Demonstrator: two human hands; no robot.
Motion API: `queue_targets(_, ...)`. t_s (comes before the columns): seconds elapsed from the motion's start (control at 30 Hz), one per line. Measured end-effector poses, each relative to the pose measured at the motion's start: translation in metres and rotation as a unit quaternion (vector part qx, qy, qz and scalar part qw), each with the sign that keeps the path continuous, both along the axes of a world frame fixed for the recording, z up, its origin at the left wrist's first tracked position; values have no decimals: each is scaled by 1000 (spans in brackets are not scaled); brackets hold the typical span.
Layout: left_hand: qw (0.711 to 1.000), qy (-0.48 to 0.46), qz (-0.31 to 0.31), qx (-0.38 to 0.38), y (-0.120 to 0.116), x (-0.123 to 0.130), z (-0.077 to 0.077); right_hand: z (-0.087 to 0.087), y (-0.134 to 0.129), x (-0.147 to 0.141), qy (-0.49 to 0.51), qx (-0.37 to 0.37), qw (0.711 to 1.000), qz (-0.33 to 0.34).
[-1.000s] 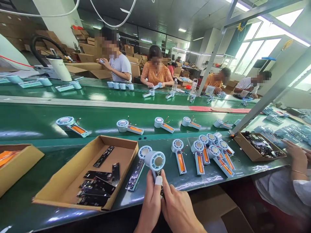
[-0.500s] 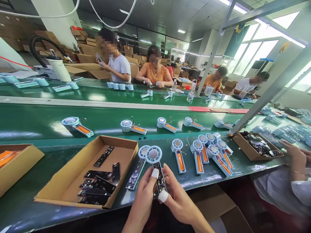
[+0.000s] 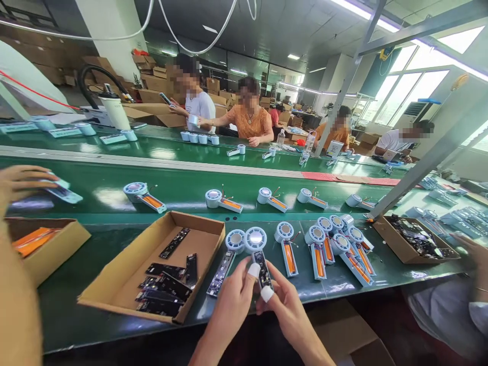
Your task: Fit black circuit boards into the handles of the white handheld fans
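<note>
Worktop [image 3: 57, 317]: crowded from left to right, so a swinging elbow could sweep a loose piece over the near edge.
Large cardboard box [image 3: 114, 295]: open and shallow, left of the hands; dark circuit boards [image 3: 165, 287] lie inside, most heaped toward the near right, one apart toward the far side. Pulling one out could drag or scratch its neighbours.
Left box [image 3: 66, 249]: orange pieces [image 3: 36, 240] inside; a co-worker's arm [image 3: 19, 300] partly hides it and could bump it.
Right box [image 3: 394, 246]: heaped with dark parts [image 3: 414, 234], too jumbled to tell apart; a knock could spill some.
Fan cluster [image 3: 340, 244]: light-blue fans crossed over one another, right of the hands; lifting one could snag the loose wires.
Left hand [image 3: 232, 290]: grip pinching the held fan [image 3: 256, 239] by its handle, thumb on top.
Right hand [image 3: 284, 300]: grip pinching the handle's near end, thumb on top.
Held fan: at the worktop's near side, between large cardboard box and fan cluster, head pointing far. A twist could knock the resting fan [image 3: 235, 240] just left; whether they touch, I cannot tell.
Held board [image 3: 263, 269]: along the handle, seating unclear; uneven thumb pressure could tip an end out.
Finger covers [image 3: 267, 294]: white, one per thumb; if slick, they could slip.
</note>
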State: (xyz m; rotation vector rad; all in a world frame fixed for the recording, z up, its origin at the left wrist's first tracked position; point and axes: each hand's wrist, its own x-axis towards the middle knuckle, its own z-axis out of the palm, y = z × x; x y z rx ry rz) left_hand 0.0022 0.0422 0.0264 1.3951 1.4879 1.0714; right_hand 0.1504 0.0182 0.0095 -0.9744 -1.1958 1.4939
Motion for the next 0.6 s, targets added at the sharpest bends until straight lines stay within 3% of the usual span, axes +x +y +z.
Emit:
queue_targets(0.07,987,133,43,75,3,-15,-1,-1,6,5,-34,-5,999,-18)
queue_targets(0.13,955,243,103,138,6,-25,-6,-2,14,9,-84,-9,996,-32)
queue_targets(0.23,924,330,106,163,9,-30,-15,7,24,15,-244,16,970,-12)
queue_targets(0.3,930,327,81,144,10,-28,-19,20,30,16,-409,78,909,1)
queue_targets(0.37,947,287,63,131,12,-26,-20,35,35,11,-554,144,820,-2)
queue_targets(0.43,961,237,55,130,15,-24,-19,44,41,-4,-632,170,756,-7)
queue_targets(0.5,971,195,49,126,19,-24,-18,40,47,-27,-661,163,733,-6)
queue_targets(0.6,982,148,40,112,24,-24,-20,15,59,-66,-705,149,691,-56)
